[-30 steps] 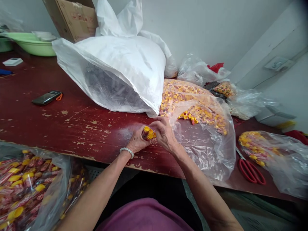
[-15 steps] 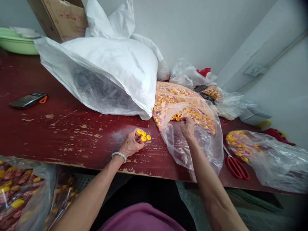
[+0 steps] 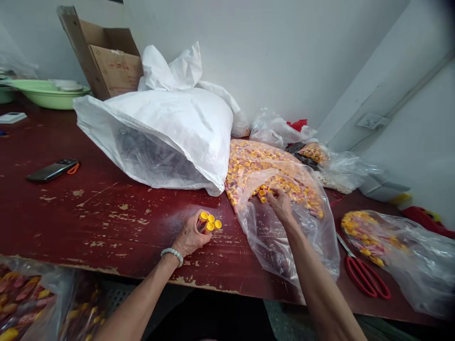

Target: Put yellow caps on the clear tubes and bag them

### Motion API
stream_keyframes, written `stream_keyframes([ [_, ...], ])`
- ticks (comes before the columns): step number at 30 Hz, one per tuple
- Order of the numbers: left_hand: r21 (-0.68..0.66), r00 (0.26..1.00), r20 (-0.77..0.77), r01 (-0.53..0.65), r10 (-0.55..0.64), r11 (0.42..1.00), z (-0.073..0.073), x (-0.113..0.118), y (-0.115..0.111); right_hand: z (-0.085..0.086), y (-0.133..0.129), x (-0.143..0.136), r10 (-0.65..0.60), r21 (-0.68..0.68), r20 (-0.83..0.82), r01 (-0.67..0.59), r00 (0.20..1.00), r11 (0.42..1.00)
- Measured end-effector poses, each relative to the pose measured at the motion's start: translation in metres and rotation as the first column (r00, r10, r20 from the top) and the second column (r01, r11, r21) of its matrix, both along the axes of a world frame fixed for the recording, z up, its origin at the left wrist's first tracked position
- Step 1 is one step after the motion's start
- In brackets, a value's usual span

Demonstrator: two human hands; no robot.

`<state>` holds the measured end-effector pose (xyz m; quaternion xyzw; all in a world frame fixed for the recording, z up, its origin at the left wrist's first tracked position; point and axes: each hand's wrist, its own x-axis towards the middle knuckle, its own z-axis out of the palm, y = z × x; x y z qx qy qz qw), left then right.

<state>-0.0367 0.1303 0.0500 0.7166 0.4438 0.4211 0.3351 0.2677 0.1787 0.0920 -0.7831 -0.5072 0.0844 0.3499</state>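
Observation:
My left hand (image 3: 189, 235), a beaded bracelet at its wrist, is closed round several small tubes with yellow caps (image 3: 210, 220). It rests on the dark red table, and the capped ends point away from the palm. At the mouth of a clear plastic bag (image 3: 256, 237), my right hand (image 3: 280, 204) has its fingertips pinched together beside loose yellow caps (image 3: 262, 193). What the pinch holds, if anything, is too small to make out. Many yellow and reddish pieces fill the far part of that bag.
A white sack (image 3: 185, 118) of clear tubes lies behind my left hand. Red-handled scissors (image 3: 368, 277) and another bag of yellow-capped pieces (image 3: 366, 232) lie to the right. Leftward are a phone (image 3: 53, 170), a green basin (image 3: 50, 97) and a cardboard box (image 3: 119, 71).
The head view has tilted upward, so the table sits lower in the picture. My left hand keeps its tubes; my right hand stays at the bag's mouth, its fingers among the caps.

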Motion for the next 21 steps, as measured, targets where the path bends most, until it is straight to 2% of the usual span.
stream_keyframes([
  [2, -0.011, 1.0, 0.007, 0.006, -0.006, 1.0, -0.003, 0.0, 0.001, 0.008, -0.021, -0.027, 0.101, 0.163, -0.132, -0.079, 0.986, 0.983],
  [4, -0.026, 0.999, 0.029, 0.019, -0.018, 0.999, -0.005, 0.0, 0.002, 0.017, -0.044, -0.063, 0.295, 0.373, -0.276, -0.181, 0.915, 0.91],
  [6, -0.038, 0.998, 0.05, 0.028, -0.026, 0.999, -0.007, 0.0, 0.002, 0.023, -0.065, -0.101, 0.484, 0.459, -0.325, -0.312, 0.813, 0.832],
  [8, -0.035, 0.997, 0.064, 0.037, -0.035, 0.999, -0.006, -0.001, 0.003, 0.021, -0.078, -0.134, 0.565, 0.434, -0.277, -0.423, 0.777, 0.795],
  [12, -0.03, 0.996, 0.07, 0.063, -0.061, 0.998, -0.006, -0.004, 0.003, 0.005, -0.082, -0.172, 0.584, 0.397, -0.083, -0.511, 0.808, 0.762],
  [15, -0.021, 0.998, 0.045, 0.048, -0.047, 0.999, -0.007, -0.004, 0.004, -0.003, -0.08, -0.178, 0.62, 0.368, 0.086, -0.603, 0.78, 0.707],
  [18, 0.002, 0.999, 0.033, 0.039, -0.039, 0.999, -0.007, -0.004, 0.003, -0.002, -0.084, -0.177, 0.635, 0.315, 0.259, -0.685, 0.728, 0.656],
  [21, 0.001, 0.997, 0.054, 0.06, -0.06, 0.998, -0.009, -0.004, 0.003, -0.001, -0.093, -0.177, 0.577, 0.226, 0.394, -0.684, 0.715, 0.693],
])
